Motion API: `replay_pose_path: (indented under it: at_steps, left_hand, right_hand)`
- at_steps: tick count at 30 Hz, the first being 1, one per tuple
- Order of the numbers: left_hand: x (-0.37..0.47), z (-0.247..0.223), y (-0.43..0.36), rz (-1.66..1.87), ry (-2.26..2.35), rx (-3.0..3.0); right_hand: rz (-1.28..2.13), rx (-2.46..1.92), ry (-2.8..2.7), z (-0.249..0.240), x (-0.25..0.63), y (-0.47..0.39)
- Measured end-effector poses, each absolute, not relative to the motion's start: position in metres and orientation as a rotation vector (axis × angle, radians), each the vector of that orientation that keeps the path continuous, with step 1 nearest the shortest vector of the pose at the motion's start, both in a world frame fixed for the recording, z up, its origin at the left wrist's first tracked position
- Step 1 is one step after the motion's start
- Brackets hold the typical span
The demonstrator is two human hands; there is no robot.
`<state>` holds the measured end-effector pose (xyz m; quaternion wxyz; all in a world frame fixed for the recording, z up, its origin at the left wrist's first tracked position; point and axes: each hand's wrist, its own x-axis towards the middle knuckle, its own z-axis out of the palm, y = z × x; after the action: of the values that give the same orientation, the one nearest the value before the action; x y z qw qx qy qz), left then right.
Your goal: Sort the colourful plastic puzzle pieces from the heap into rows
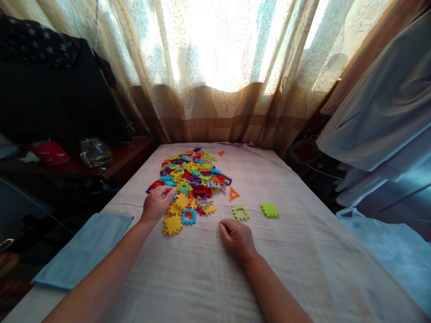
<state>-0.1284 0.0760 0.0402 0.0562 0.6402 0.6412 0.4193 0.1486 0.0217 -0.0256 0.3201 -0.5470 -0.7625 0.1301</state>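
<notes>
At the left edge of a heap of colourful interlocking plastic tiles (198, 172), my left hand (156, 204) has its fingers pinched together against the pieces. Bits of green and blue show by its fingertips, but what they grip is unclear. Yellow tiles (173, 224) and a blue square frame tile (183, 217) lie just right of that hand. My right hand (237, 237) rests on the cloth, curled into a loose fist with nothing visible in it. Beyond its knuckles lies a green square frame tile (235, 215), and farther right a solid green square tile (270, 210).
A pale cloth (208, 278) covers the table. Orange triangle tiles (230, 194) lie apart, right of the heap. On the left are a folded light-blue cloth (90, 246), a glass jug (96, 152) and a dark screen (57, 103). Curtains (215, 105) hang behind; clothes (377, 107) hang right.
</notes>
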Motion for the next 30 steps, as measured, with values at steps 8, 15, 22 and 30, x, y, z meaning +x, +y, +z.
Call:
replay_pose_path:
  at_steps: [8,15,22,30]
  left_hand:
    - [-0.068,0.013,0.030,1.223,1.515,1.281]
    - [-0.047,-0.003,0.018,1.206,1.447,1.424]
    - [-0.043,-0.012,0.012,1.210,1.419,1.480]
    - [-0.040,-0.007,0.009,1.181,1.331,1.287]
  right_hand:
    - [0.579,-1.331,-1.657,-0.033,0.148,0.028]
    - [0.725,-1.230,-1.521,-0.035,0.143,0.029]
    - [0.739,-1.157,-1.573,-0.033,0.143,0.026]
    - [0.055,-1.016,-1.794,-0.017,0.146,0.019]
